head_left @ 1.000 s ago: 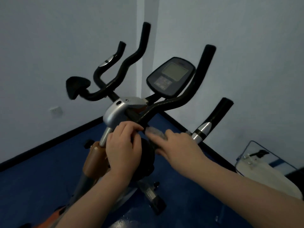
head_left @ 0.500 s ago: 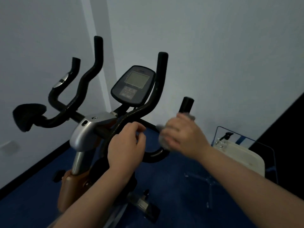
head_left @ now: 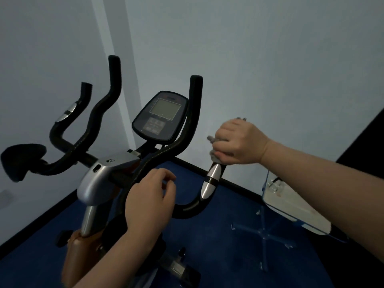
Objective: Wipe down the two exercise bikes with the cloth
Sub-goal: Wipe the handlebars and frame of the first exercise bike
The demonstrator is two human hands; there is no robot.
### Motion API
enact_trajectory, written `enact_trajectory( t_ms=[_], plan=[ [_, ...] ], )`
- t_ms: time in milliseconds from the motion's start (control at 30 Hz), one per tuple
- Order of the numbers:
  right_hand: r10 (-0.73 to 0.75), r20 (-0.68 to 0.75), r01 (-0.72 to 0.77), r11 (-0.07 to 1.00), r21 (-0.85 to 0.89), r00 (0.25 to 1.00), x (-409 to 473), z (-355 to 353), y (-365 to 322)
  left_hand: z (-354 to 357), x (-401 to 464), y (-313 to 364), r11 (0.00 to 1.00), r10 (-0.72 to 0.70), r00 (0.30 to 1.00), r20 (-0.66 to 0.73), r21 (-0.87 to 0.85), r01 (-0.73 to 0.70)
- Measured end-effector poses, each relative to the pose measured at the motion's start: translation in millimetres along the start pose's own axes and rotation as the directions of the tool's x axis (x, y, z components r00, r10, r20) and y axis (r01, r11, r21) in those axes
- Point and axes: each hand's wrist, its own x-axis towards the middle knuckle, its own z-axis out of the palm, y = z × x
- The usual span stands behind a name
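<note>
An exercise bike with black handlebars, a grey stem cover and an orange frame stands in the room's corner. Its console faces me between the upright bars. My right hand grips a grey cloth wrapped around the top of the right handle, just above the silver pulse sensor. Only small bits of cloth show past my fingers. My left hand holds the black bar near the stem, fingers curled over it.
Pale walls meet behind the bike. The floor is dark blue with a black skirting. A white object on a blue stand sits low at the right. A black pad sticks out at the far left.
My right hand has slid with the cloth from the bar near the stem out along the right handle and up to its end. The view has shifted right. The left hand stays put.
</note>
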Motion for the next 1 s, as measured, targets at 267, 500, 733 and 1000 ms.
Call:
enact_trajectory(
  t_ms=[267, 500, 733, 1000],
  plan=[
    [0.984, -0.109, -0.801, 0.177, 0.572, 0.14, 22.6, 14.6, -70.6, 4.0, 1.1, 0.2, 0.999, -0.025, 0.999, -0.02, 0.045, 0.026],
    [0.994, 0.106, -0.738, -0.076, 0.67, -0.006, 30.5, 18.0, -95.7, 5.4, 2.3, -0.4, 0.997, -0.044, 0.998, -0.034, 0.067, 0.046],
    [0.998, 0.059, -0.664, -0.07, 0.745, -0.038, 34.8, 12.1, -130.0, 5.4, 2.2, 1.0, 0.995, -0.068, 0.995, -0.078, 0.064, 0.073],
    [0.769, 0.116, -0.741, 0.547, 0.391, 0.629, 2.6, -0.1, -111.6, 3.3, -1.3, 1.3, 0.998, -0.062, 0.981, -0.185, 0.013, 0.065]
  ],
)
